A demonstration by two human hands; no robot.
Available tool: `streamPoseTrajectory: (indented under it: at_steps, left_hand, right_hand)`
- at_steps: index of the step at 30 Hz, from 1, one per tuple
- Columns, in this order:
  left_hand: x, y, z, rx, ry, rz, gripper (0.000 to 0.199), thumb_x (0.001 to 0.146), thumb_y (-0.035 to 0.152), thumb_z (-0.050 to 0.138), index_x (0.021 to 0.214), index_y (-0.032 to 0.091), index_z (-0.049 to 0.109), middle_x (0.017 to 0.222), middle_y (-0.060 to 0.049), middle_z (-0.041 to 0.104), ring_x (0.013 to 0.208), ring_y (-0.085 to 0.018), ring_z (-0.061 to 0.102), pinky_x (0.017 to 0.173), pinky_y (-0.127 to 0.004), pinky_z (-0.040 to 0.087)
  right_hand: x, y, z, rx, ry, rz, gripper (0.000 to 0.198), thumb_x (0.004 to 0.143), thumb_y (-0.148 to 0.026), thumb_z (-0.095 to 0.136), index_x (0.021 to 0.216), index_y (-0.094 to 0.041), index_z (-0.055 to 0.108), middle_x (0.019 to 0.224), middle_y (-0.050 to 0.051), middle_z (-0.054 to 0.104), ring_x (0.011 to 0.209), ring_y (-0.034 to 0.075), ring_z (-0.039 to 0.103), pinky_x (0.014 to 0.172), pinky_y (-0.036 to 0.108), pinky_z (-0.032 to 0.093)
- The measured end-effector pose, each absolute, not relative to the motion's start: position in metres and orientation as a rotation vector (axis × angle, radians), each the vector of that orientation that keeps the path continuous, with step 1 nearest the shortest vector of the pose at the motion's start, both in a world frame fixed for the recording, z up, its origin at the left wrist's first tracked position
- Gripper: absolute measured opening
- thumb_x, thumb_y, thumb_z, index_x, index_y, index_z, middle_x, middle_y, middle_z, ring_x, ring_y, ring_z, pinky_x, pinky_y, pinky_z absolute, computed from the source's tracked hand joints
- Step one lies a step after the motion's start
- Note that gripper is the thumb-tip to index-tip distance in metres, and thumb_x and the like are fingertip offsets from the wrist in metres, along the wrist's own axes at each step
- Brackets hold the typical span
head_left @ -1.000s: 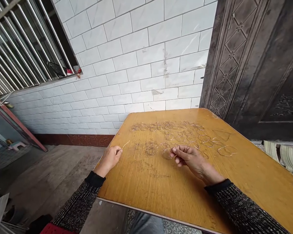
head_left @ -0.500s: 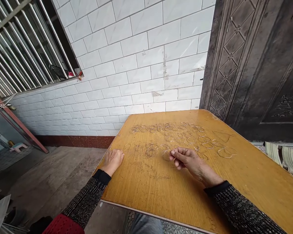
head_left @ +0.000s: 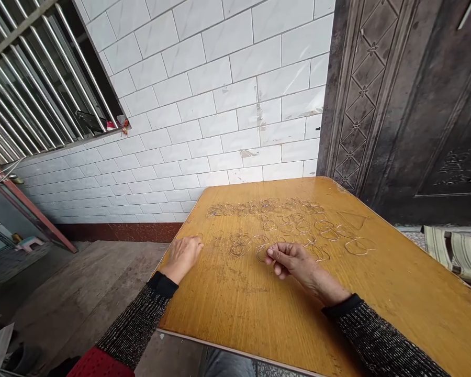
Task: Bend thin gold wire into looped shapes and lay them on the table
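Many thin wire rings lie in loose rows on the wooden table (head_left: 235, 319). My right hand (head_left: 294, 264) is closed, its thumb and forefinger pinched at the right edge of a wire ring (head_left: 261, 249). Over the table's left side, my left hand (head_left: 183, 256) has its fingers curled down, close to a faint ring; its fingertips are partly hidden, so I cannot make out what they hold. Between the hands lie a cluster of overlapping wire rings (head_left: 239, 245) and a small single ring (head_left: 219, 239).
A denser row of rings (head_left: 251, 208) runs along the far part of the table, and a bent wire piece (head_left: 353, 219) lies at right. Behind stand a white tiled wall (head_left: 220, 125) and a dark carved door (head_left: 416, 131). A striped seat (head_left: 451, 251) is at right.
The view has shifted slightly, so the table and rings sit a little lower and further left. My left hand has moved slightly forward towards the faint ring; my right hand keeps its pinch.
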State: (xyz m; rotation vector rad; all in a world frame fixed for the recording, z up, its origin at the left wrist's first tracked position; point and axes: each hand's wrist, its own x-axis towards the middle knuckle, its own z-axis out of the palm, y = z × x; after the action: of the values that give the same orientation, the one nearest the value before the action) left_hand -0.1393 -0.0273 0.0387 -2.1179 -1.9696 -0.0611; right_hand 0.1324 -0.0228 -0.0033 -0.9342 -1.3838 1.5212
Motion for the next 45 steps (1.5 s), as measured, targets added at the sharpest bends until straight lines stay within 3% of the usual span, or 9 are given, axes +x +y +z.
streamPoseTrajectory:
  at_steps: [5, 10, 17, 20, 25, 29, 35, 39, 45]
  left_hand:
    - [-0.106, 0.002, 0.022, -2.291, -1.877, -0.154, 0.014, 0.079, 0.028, 0.053, 0.083, 0.019, 0.064, 0.093, -0.007, 0.061, 0.081, -0.018, 0.06, 0.068, -0.026, 0.042]
    - [-0.105, 0.021, 0.0, -2.271, -1.907, -0.354, 0.01, 0.076, 0.017, 0.054, 0.07, 0.017, 0.062, 0.081, -0.006, 0.062, 0.074, -0.017, 0.06, 0.064, -0.025, 0.041]
    - [-0.1, 0.002, 0.03, -2.101, -1.855, -0.858, 0.019, 0.086, 0.022, 0.038, 0.081, 0.016, 0.055, 0.076, -0.004, 0.062, 0.071, -0.013, 0.059, 0.065, -0.023, 0.044]
    - [-0.072, -0.016, 0.04, -2.288, -1.433, -1.258, 0.013, 0.084, 0.022, 0.043, 0.077, 0.017, 0.053, 0.082, -0.005, 0.062, 0.074, -0.013, 0.059, 0.064, -0.022, 0.045]
    - [-0.03, -0.032, 0.031, -2.456, -0.964, -0.903, 0.017, 0.085, 0.011, 0.038, 0.083, 0.016, 0.054, 0.086, -0.007, 0.06, 0.077, -0.015, 0.058, 0.068, -0.026, 0.045]
    - [-0.021, -0.031, 0.018, -2.403, -0.849, -0.687, 0.022, 0.083, 0.004, 0.036, 0.079, 0.016, 0.054, 0.082, -0.006, 0.06, 0.065, -0.014, 0.057, 0.056, -0.025, 0.042]
    - [-0.024, -0.031, 0.009, -2.401, -0.845, -0.636, 0.015, 0.083, 0.01, 0.041, 0.077, 0.016, 0.053, 0.082, -0.005, 0.059, 0.067, -0.015, 0.057, 0.056, -0.026, 0.041]
    - [-0.025, -0.032, 0.008, -2.452, -0.83, -0.727, 0.015, 0.086, 0.022, 0.043, 0.077, 0.016, 0.053, 0.083, -0.006, 0.059, 0.068, -0.015, 0.057, 0.058, -0.026, 0.042]
    - [-0.024, -0.035, 0.007, -2.569, -0.888, -0.98, 0.011, 0.084, 0.018, 0.044, 0.076, 0.016, 0.051, 0.079, -0.005, 0.056, 0.071, -0.014, 0.055, 0.063, -0.025, 0.045]
  right_hand:
    - [0.134, -0.025, -0.004, -0.921, -1.382, 1.516, 0.038, 0.063, -0.051, 0.064, 0.058, -0.015, 0.055, 0.043, -0.003, 0.052, 0.037, 0.006, 0.043, 0.038, 0.019, 0.032]
    - [0.134, -0.026, -0.002, -0.912, -1.374, 1.523, 0.038, 0.062, -0.051, 0.065, 0.059, -0.015, 0.055, 0.045, -0.003, 0.053, 0.037, 0.006, 0.044, 0.038, 0.018, 0.033]
    - [0.13, -0.023, -0.003, -0.909, -1.387, 1.499, 0.042, 0.059, -0.055, 0.065, 0.057, -0.015, 0.054, 0.05, -0.003, 0.055, 0.037, 0.005, 0.044, 0.036, 0.018, 0.033]
    - [0.132, -0.025, 0.003, -0.858, -1.354, 1.45, 0.039, 0.063, -0.053, 0.064, 0.062, -0.015, 0.056, 0.055, -0.001, 0.056, 0.041, 0.005, 0.046, 0.039, 0.018, 0.035]
    - [0.142, -0.026, 0.015, -0.732, -1.163, 1.292, 0.034, 0.067, -0.047, 0.064, 0.083, -0.018, 0.06, 0.082, 0.004, 0.061, 0.06, 0.01, 0.053, 0.047, 0.019, 0.041]
    - [0.146, -0.021, 0.013, -0.795, -1.094, 1.235, 0.031, 0.065, -0.046, 0.066, 0.072, -0.017, 0.06, 0.071, 0.001, 0.058, 0.054, 0.008, 0.049, 0.044, 0.018, 0.037]
    - [0.146, -0.017, 0.006, -0.818, -1.083, 1.234, 0.03, 0.066, -0.045, 0.066, 0.064, -0.016, 0.059, 0.061, -0.002, 0.054, 0.046, 0.006, 0.043, 0.041, 0.018, 0.032]
    - [0.146, -0.016, 0.004, -0.825, -1.062, 1.195, 0.03, 0.066, -0.044, 0.067, 0.062, -0.016, 0.057, 0.058, -0.002, 0.052, 0.045, 0.006, 0.042, 0.041, 0.018, 0.031]
    - [0.145, -0.015, 0.006, -0.845, -1.088, 1.16, 0.032, 0.066, -0.046, 0.066, 0.059, -0.017, 0.055, 0.054, -0.003, 0.049, 0.043, 0.006, 0.038, 0.04, 0.019, 0.031]
